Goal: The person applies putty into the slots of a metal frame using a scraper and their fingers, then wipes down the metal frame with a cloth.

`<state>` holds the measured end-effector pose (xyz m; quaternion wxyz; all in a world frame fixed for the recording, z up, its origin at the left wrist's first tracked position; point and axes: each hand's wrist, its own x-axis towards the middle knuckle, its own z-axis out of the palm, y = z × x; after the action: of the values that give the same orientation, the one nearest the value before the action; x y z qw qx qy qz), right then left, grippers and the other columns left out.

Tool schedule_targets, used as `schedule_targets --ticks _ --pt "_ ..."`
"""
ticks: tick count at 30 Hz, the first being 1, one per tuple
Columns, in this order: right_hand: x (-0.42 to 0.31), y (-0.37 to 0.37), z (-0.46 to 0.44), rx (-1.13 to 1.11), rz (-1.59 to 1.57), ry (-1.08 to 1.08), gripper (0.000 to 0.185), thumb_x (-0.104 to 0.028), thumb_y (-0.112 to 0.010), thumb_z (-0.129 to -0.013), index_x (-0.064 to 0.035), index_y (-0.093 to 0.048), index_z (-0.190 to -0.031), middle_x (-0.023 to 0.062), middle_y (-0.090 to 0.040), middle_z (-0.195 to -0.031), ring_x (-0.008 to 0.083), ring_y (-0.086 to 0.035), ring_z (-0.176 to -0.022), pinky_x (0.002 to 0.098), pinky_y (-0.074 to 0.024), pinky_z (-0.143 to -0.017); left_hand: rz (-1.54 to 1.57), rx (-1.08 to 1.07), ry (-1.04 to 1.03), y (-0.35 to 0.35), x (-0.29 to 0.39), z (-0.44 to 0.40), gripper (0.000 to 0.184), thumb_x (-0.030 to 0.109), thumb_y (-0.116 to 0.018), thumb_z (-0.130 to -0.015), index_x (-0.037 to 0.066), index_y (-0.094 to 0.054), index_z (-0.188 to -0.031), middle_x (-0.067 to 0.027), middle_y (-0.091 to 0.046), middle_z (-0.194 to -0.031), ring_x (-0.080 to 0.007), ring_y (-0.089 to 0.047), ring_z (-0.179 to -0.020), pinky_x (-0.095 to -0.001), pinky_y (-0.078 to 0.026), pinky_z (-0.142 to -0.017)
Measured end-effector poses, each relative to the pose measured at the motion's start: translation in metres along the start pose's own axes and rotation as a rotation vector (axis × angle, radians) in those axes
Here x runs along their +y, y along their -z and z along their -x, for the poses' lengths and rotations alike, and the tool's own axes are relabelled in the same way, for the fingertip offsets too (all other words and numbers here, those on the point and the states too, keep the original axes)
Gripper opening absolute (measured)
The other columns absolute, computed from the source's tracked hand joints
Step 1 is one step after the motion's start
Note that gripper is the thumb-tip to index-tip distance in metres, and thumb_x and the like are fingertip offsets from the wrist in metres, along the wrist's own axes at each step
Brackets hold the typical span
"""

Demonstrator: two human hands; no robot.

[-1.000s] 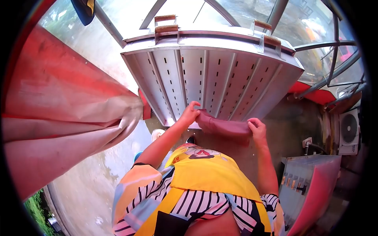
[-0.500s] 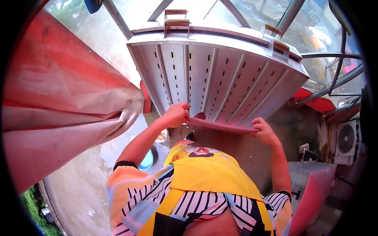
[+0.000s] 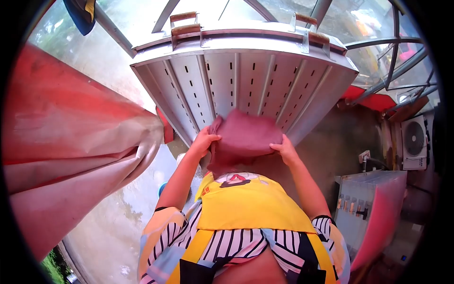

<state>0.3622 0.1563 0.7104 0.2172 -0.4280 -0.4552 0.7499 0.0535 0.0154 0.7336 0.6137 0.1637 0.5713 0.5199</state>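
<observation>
L hand & R hand: fingers pinched shut on cloth, held btwn them by metal panel. Risk: R pinch, edge only, may slip; loose fabric could snag apron.

A worker a few steps from me wears a bright yellow apron, its top edge carrying a cartoon-like print in white, red and dark tones beside small red markings. Yellow straps with black patches cross a loose top striped in black and white. Peach and pale-blue panels colour the wide short sleeves, which end in dark trim.
</observation>
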Motion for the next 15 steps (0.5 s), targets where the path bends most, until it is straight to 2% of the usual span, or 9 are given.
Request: schedule_targets --ticks 2,4,5,8,11,12,13,14,15 --pt "0.044 0.01 -0.019 0.315 0.45 0.031 0.063 -0.002 -0.072 -0.07 -0.0056 -0.045 -0.126 0.0141 -0.057 -0.115 0.0208 -0.056 -0.106 0.0326 -0.0439 -0.092 -0.267 0.202 0.016 0.011 -0.023 -0.021 0.054 -0.001 -0.064 -0.078 0.002 -0.042 -0.127 -0.0143 -0.061 -0.106 -0.0223 -0.061 -0.094 -0.0347 -0.052 -0.082" --pt "0.037 0.001 -0.017 0.302 0.406 0.024 0.065 -0.004 -0.075 -0.067 -0.0069 -0.046 -0.125 0.0147 -0.058 -0.114 0.0231 -0.055 -0.107 0.0353 -0.0432 -0.092 -0.541 0.369 0.016 -0.002 -0.03 -0.016 0.057 -0.006 -0.064 -0.073 0.002 -0.043 -0.125 -0.0149 -0.06 -0.102 -0.0216 -0.061 -0.091 -0.0341 -0.052 -0.079" --pt "0.036 -0.001 -0.011 0.298 0.384 0.012 0.066 -0.005 -0.076 -0.066 -0.0076 -0.047 -0.124 0.0149 -0.058 -0.114 0.0242 -0.054 -0.107 0.0367 -0.0429 -0.092 -0.493 0.335 0.018 -0.003 -0.031 -0.014 0.058 -0.006 -0.066 -0.072 0.001 -0.044 -0.125 -0.0147 -0.061 -0.103 -0.0219 -0.061 -0.091 -0.0321 -0.052 -0.078" --pt "0.013 -0.005 0.005 -0.129 0.911 0.248 0.064 -0.009 -0.078 -0.064 -0.0097 -0.05 -0.121 0.0136 -0.057 -0.11 0.029 -0.053 -0.107 0.0409 -0.0432 -0.089 -0.571 -0.058 -0.17 0.012 -0.038 -0.019 0.054 -0.006 -0.066 -0.07 0.001 -0.05 -0.121 -0.0158 -0.059 -0.104 -0.0249 -0.06 -0.094 -0.0333 -0.051 -0.079" --pt "0.017 -0.009 0.009 -0.101 1.5 0.393 0.046 -0.014 -0.078 -0.064 -0.0087 -0.062 -0.107 0.0121 -0.057 -0.108 0.0311 -0.052 -0.106 0.0411 -0.0444 -0.084 -1.325 -0.04 -0.433 -0.001 -0.033 -0.008 0.05 0.005 -0.066 -0.072 0.006 -0.055 -0.121 -0.0156 -0.055 -0.111 -0.0307 -0.056 -0.101 -0.0387 -0.049 -0.081" --pt "0.014 -0.008 0.006 -0.041 1.5 0.399 0.038 -0.015 -0.077 -0.065 -0.0085 -0.064 -0.1 0.0112 -0.057 -0.107 0.0303 -0.052 -0.106 0.0409 -0.0443 -0.083 -1.571 -0.017 -0.551 -0.006 -0.03 -0.005 0.049 0.008 -0.067 -0.073 0.008 -0.057 -0.121 -0.0154 -0.055 -0.111 -0.0315 -0.056 -0.101 -0.04 -0.049 -0.082" --pt "0.009 -0.007 -0.001 0.016 1.5 0.406 0.031 -0.016 -0.076 -0.065 -0.0084 -0.066 -0.093 0.0104 -0.057 -0.107 0.0295 -0.052 -0.106 0.0406 -0.0442 -0.082 -1.606 -0.026 -0.397 -0.01 -0.022 -0.005 0.041 0.018 -0.068 -0.071 0.008 -0.063 -0.111 -0.0162 -0.053 -0.11 -0.036 -0.051 -0.104 -0.0417 -0.046 -0.085" --pt "0.003 -0.006 -0.008 0.07 1.498 0.413 0.024 -0.017 -0.076 -0.066 -0.0082 -0.069 -0.087 0.0095 -0.056 -0.106 0.0287 -0.051 -0.106 0.0404 -0.0442 -0.081 -1.594 0.011 -0.479 -0.011 -0.015 -0.006 0.038 0.017 -0.067 -0.071 0.007 -0.064 -0.107 -0.016 -0.053 -0.111 -0.0357 -0.051 -0.105 -0.0416 -0.046 -0.085" --pt "-0.001 -0.004 -0.014 0.096 1.307 0.343 0.02 -0.019 -0.075 -0.068 -0.0079 -0.068 -0.083 0.0083 -0.057 -0.104 0.0263 -0.053 -0.101 0.039 -0.0442 -0.076 -1.58 0.048 -0.559 -0.01 -0.009 -0.008 0.035 0.017 -0.067 -0.07 0.007 -0.065 -0.103 -0.0158 -0.053 -0.113 -0.0355 -0.051 -0.106 -0.0415 -0.046 -0.085"
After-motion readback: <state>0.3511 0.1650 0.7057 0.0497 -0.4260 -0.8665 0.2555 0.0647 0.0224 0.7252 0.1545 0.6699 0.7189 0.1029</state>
